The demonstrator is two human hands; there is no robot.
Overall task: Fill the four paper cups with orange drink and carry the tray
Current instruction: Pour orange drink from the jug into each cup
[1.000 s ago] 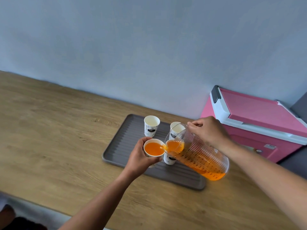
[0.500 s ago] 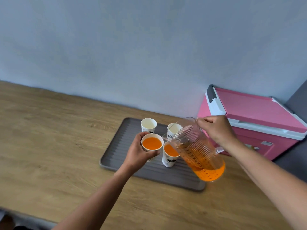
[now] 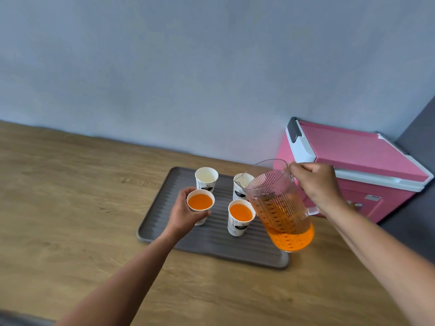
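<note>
On the light wooden table (image 3: 70, 208) we see a grey ribbed plastic tray (image 3: 223, 251); over its left part our left hand (image 3: 182, 215) is wrapped around a white paper cup full of orange drink (image 3: 200, 202), just in front of an empty white paper cup (image 3: 206, 178). To the right, a second filled paper cup (image 3: 240, 217) stands free on the tray, and another white cup (image 3: 239, 191) behind it is partly hidden by the pitcher rim. Our right hand (image 3: 315, 184) is clenched on the handle of a clear ribbed plastic pitcher (image 3: 277, 208), tilted left above the tray's right end with drink in the bottom; a pink cooler box (image 3: 367, 156) sits behind.
</note>
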